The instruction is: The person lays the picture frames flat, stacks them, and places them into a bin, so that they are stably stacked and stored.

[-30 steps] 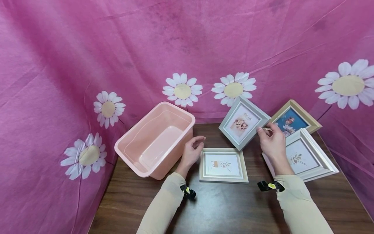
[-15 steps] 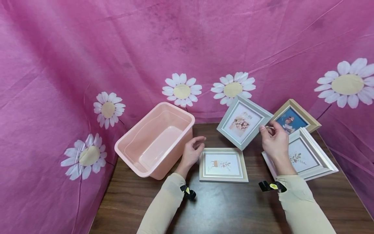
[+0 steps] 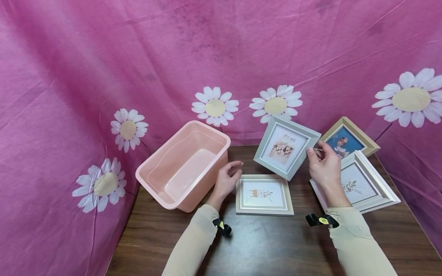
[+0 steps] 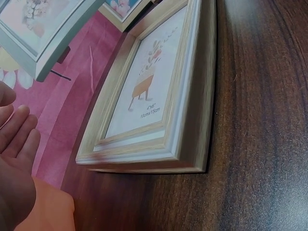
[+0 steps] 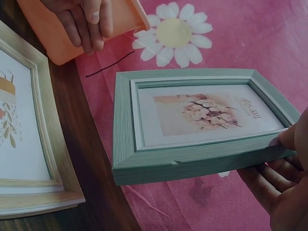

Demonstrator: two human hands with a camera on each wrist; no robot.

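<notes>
My right hand (image 3: 324, 165) pinches the right edge of a grey-green picture frame (image 3: 265, 140) with a bouquet print, thumb in front and fingers behind. The frame hangs tilted above the table; the right wrist view shows its green rim (image 5: 144, 166) in that grip. My left hand (image 3: 226, 180) holds nothing, its fingers loosely bent, between the pink tub and a cream picture frame (image 3: 290, 199). That cream frame, also large in the left wrist view, lies face up on the table with a deer-and-leaf print.
The pink tub (image 3: 162, 153) stands at the left, its inside bare. Right of my right hand, a white frame (image 3: 376, 176) leans over a gold-rimmed frame (image 3: 371, 147) with a blue picture. Behind the dark wood table (image 3: 262, 245) hangs a pink daisy cloth (image 3: 207, 50).
The grey-green frame first shifts slightly right with my right hand, then turns in the grip so that it stands more upright. My left hand stays in place.
</notes>
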